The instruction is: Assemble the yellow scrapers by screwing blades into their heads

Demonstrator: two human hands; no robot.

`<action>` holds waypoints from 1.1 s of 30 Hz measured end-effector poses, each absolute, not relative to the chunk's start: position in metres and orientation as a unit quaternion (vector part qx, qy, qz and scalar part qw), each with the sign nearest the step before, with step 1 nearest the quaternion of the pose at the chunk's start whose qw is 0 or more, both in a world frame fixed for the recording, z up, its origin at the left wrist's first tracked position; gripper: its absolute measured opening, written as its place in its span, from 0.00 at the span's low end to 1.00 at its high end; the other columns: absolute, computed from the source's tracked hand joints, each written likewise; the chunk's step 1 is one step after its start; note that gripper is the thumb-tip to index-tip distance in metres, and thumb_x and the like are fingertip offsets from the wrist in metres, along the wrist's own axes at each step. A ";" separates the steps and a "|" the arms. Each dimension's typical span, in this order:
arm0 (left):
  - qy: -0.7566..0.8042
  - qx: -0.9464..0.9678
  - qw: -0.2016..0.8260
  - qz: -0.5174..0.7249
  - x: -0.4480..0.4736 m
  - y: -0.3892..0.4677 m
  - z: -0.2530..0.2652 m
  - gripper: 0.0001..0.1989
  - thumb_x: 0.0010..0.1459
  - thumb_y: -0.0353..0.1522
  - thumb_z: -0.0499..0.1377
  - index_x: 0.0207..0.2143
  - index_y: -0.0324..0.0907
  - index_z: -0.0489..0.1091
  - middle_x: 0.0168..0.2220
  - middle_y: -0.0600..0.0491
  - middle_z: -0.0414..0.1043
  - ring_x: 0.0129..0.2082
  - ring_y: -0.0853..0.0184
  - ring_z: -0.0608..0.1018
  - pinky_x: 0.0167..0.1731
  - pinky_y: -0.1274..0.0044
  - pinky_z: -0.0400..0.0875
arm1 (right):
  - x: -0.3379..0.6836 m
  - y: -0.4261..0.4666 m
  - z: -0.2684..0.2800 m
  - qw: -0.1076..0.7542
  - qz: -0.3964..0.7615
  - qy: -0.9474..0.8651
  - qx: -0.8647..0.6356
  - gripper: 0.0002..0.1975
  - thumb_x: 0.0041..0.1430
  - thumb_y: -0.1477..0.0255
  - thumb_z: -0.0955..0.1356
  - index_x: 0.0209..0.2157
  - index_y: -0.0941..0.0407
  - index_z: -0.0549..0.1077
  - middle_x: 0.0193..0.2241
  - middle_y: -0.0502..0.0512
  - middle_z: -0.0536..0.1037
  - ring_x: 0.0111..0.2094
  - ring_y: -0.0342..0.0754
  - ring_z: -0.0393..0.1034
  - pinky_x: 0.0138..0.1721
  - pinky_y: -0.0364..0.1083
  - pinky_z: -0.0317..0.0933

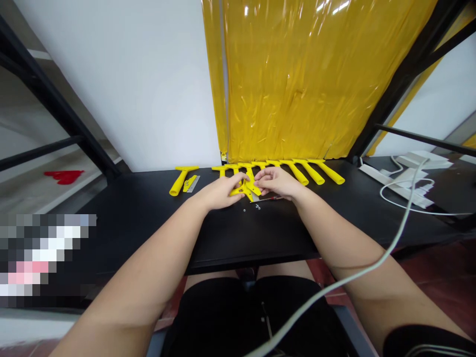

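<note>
Near the back of the black table, a yellow plastic scraper (253, 187) with a pale blade edge is between my hands. My left hand (225, 191) grips its left side, thumb in front and fingers behind. Over its right side my right hand (275, 182) has its fingertips pinched together; anything small between them is too tiny to make out. A thin screwdriver (273, 199) with a reddish handle lies below my right hand. Several small screws (258, 207) and a tiny nut-like piece (244, 210) rest in front of the scraper.
Several yellow T-shaped handles (329, 171) line the table's back edge. Another handle (180, 179) and a yellow piece with a metal blade (191, 184) lie at left. White boxes (420, 161) and a white cable (403, 218) are at right. A yellow plastic curtain (297, 89) hangs behind.
</note>
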State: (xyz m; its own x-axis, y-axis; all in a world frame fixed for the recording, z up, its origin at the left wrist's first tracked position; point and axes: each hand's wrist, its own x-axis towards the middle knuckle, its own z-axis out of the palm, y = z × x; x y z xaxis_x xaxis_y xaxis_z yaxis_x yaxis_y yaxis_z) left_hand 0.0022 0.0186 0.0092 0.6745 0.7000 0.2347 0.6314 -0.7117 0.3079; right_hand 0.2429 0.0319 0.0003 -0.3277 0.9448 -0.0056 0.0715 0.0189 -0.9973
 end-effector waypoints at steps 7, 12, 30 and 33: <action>0.349 0.922 0.066 0.157 0.002 0.018 0.012 0.19 0.65 0.37 0.58 0.58 0.47 0.69 0.33 0.55 0.75 0.31 0.65 0.77 0.35 0.75 0.67 | 0.238 0.030 -0.001 0.383 0.521 -0.622 -0.442 0.09 0.52 0.79 0.78 0.32 0.60 0.76 0.22 0.49 0.78 0.20 0.40 0.74 0.26 0.39 0.73; 0.343 0.924 0.058 0.159 0.002 0.019 0.013 0.16 0.66 0.36 0.59 0.54 0.43 0.74 0.36 0.52 0.79 0.32 0.65 0.79 0.37 0.75 0.69 | 0.242 0.032 0.000 0.355 0.444 -0.695 -0.440 0.06 0.55 0.74 0.77 0.33 0.59 0.78 0.19 0.47 0.74 0.15 0.37 0.64 0.15 0.38 0.55; 0.309 0.935 0.043 0.168 0.003 0.017 0.014 0.15 0.67 0.36 0.58 0.55 0.44 0.73 0.43 0.50 0.81 0.40 0.62 0.81 0.42 0.73 0.71 | 0.240 0.036 -0.007 0.396 0.573 -0.593 -0.404 0.19 0.55 0.77 0.78 0.39 0.54 0.67 0.22 0.45 0.78 0.19 0.39 0.74 0.24 0.37 0.74; 0.298 0.937 0.043 0.178 0.002 0.019 0.013 0.14 0.68 0.35 0.58 0.53 0.44 0.74 0.47 0.49 0.81 0.44 0.62 0.82 0.45 0.72 0.72 | 0.239 0.037 -0.010 0.405 0.575 -0.585 -0.404 0.20 0.55 0.78 0.78 0.39 0.53 0.64 0.23 0.45 0.78 0.21 0.41 0.75 0.25 0.39 0.76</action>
State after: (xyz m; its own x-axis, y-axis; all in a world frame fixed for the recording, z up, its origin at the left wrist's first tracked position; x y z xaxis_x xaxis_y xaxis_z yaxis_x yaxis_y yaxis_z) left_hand 0.0020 0.0189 0.0126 0.7589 0.5739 0.3077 0.5434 -0.8185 0.1863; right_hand 0.2394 0.0371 -0.0096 -0.3466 0.9380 0.0094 0.0075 0.0127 -0.9999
